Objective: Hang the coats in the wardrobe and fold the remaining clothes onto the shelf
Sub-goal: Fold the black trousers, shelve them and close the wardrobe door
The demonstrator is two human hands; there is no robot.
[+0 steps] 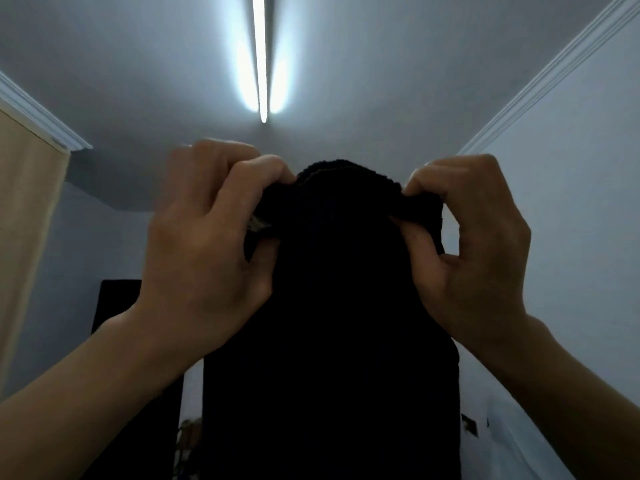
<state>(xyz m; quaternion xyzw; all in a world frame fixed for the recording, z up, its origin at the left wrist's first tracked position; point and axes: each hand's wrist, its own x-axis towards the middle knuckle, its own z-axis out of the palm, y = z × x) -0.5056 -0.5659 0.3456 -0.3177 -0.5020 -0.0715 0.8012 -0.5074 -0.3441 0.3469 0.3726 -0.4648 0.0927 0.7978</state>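
Both hands were raised in front of the camera and held up a black garment (pixel 332 306) between them. The left hand (pixel 204 244) had its fingers curled over one top corner of the cloth and gripped it, with the thumb tucked against the fabric. The right hand (pixel 474 258) pinched the other top corner between thumb and bent fingers. Both hands were closed on the garment, at about the same height.

The garment was knitted, with a coarse ribbed texture that showed along its top edge, where the cloth rose in a rounded hump between the two hands. A small pale tag or patch peeped out just under the left hand's fingers. From the hands the cloth hung straight down in a long dark panel that passed between the forearms and ran out of the bottom of the view. It was so dark that no seams, sleeves or buttons could be made out.

Above the hands a long tube light (pixel 260 57) glowed on a grey ceiling (pixel 121 64). White moulding (pixel 554 71) ran along the wall above the right hand. A beige panel (pixel 24 216) stood beyond the left hand, and a dark rectangle (pixel 114 299) showed behind the left wrist.
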